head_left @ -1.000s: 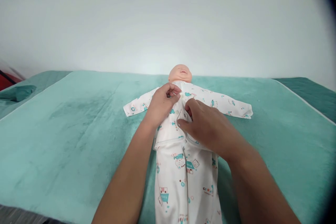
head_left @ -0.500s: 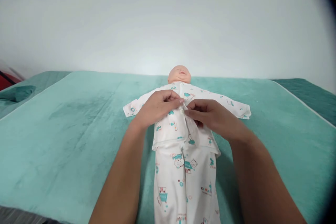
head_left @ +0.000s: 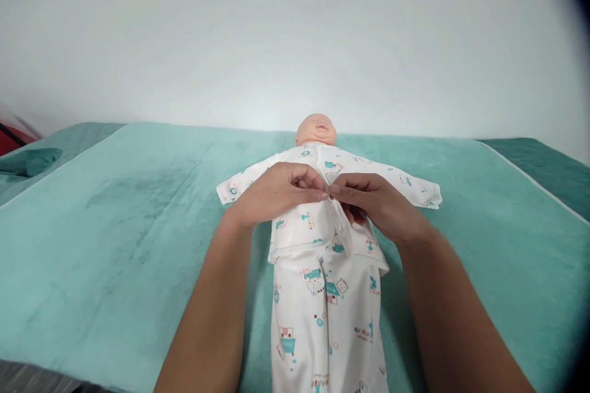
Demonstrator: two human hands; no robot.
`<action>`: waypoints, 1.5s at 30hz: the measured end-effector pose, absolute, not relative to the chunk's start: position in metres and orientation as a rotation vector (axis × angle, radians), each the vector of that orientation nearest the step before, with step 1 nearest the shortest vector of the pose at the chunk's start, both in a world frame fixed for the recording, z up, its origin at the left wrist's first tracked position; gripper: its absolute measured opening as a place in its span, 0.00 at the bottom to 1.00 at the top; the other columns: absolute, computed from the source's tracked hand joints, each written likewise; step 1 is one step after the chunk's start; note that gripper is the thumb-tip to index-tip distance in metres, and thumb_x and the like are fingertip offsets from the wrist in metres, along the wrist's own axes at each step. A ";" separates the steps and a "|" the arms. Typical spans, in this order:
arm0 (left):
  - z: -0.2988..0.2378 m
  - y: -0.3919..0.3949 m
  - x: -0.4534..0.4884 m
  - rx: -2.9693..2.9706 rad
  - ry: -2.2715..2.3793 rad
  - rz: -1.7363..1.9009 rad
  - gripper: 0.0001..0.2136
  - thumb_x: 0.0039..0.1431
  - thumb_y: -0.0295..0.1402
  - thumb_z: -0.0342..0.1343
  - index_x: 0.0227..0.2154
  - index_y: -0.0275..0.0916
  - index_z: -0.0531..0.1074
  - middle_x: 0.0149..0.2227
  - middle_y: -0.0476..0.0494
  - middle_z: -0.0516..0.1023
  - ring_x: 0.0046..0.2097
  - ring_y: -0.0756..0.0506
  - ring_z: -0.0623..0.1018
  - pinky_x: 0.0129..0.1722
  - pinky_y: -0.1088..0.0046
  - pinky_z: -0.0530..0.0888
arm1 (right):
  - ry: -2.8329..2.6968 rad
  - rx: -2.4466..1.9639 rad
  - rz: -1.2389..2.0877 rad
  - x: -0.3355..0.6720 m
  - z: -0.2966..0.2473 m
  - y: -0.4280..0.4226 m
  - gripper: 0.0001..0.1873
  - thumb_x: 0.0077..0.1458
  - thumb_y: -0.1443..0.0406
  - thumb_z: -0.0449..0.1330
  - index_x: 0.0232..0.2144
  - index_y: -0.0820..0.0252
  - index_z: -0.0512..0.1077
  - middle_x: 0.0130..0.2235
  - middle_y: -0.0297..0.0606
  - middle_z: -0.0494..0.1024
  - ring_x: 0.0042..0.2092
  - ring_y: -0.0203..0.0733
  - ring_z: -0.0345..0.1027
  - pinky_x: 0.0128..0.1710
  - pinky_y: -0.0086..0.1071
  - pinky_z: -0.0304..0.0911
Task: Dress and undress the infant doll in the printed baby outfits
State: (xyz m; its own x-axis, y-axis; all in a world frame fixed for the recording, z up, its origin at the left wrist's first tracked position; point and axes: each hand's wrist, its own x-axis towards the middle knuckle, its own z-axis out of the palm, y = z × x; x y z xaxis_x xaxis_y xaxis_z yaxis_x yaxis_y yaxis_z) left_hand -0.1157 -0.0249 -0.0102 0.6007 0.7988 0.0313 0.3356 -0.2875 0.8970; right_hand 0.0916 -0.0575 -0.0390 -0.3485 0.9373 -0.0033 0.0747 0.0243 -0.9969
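Observation:
A baby doll lies on its back, wearing a white printed shirt and matching white trousers. Over the chest, my left hand pinches the left edge of the shirt's front opening between thumb and fingers. My right hand pinches the opposite edge, its fingertips touching or almost touching those of the left. Whatever fastener lies between the fingertips is hidden. Below the hands the front edge hangs loose and slightly lifted. Both sleeves stretch out sideways.
A light green plush blanket spreads under the doll, with darker green cloth at the right. A white wall rises behind. Something red shows at the far left edge.
My hands have come together at the shirt's opening; the left moved slightly right and lower. The gap between their fingertips has closed. The doll lies as before.

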 end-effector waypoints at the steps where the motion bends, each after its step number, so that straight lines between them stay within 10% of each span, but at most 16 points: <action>1: -0.010 -0.025 -0.115 1.840 0.886 0.633 0.07 0.56 0.37 0.61 0.30 0.39 0.75 0.27 0.52 0.72 0.30 0.53 0.69 0.28 0.75 0.64 | -1.525 -1.063 1.420 0.091 -0.039 -0.057 0.21 0.59 0.53 0.62 0.21 0.59 0.69 0.18 0.29 0.67 0.21 0.29 0.57 0.20 0.27 0.48; 45: -0.015 -0.021 -0.118 1.662 0.703 0.581 0.08 0.56 0.33 0.61 0.34 0.39 0.69 0.28 0.52 0.73 0.31 0.52 0.74 0.36 0.71 0.72 | -1.603 -1.128 1.461 0.094 -0.036 -0.060 0.12 0.55 0.59 0.66 0.35 0.57 0.67 0.26 0.28 0.70 0.25 0.32 0.66 0.21 0.26 0.59</action>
